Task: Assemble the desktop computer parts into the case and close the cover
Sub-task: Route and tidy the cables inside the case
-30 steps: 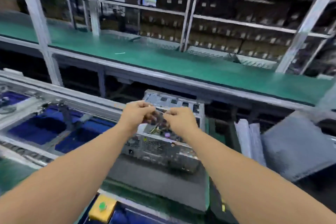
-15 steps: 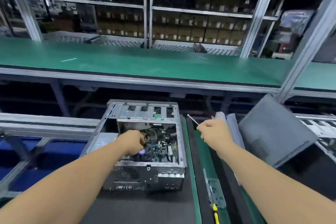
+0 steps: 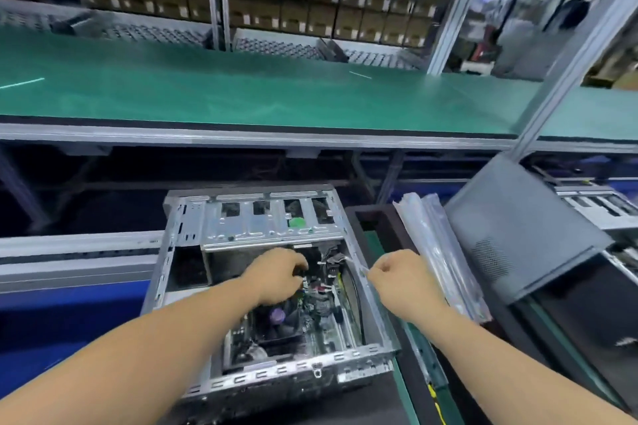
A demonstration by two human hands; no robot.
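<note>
Two hands are working at the open case (image 3: 262, 286): left hand (image 3: 279, 274) curling among cables (image 3: 324, 286) inside, grasp unclear; right hand (image 3: 402, 278) clenching by the rim. Bags (image 3: 438, 245) and cover (image 3: 514, 231) are leaning just right.

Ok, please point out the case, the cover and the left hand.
case (image 3: 262, 228), head view, on its metal drive bay plate.
cover (image 3: 518, 228), head view, on its flat grey panel.
left hand (image 3: 276, 274), head view, on the back of the hand.

Case (image 3: 193, 252): top open, access from above | inside: cables (image 3: 322, 286) and fan (image 3: 276, 317) crowd the middle, left hand (image 3: 276, 278) among them | front-left bay bare | right: stacked bags (image 3: 438, 245), leaning cover (image 3: 511, 224) beside.
</note>
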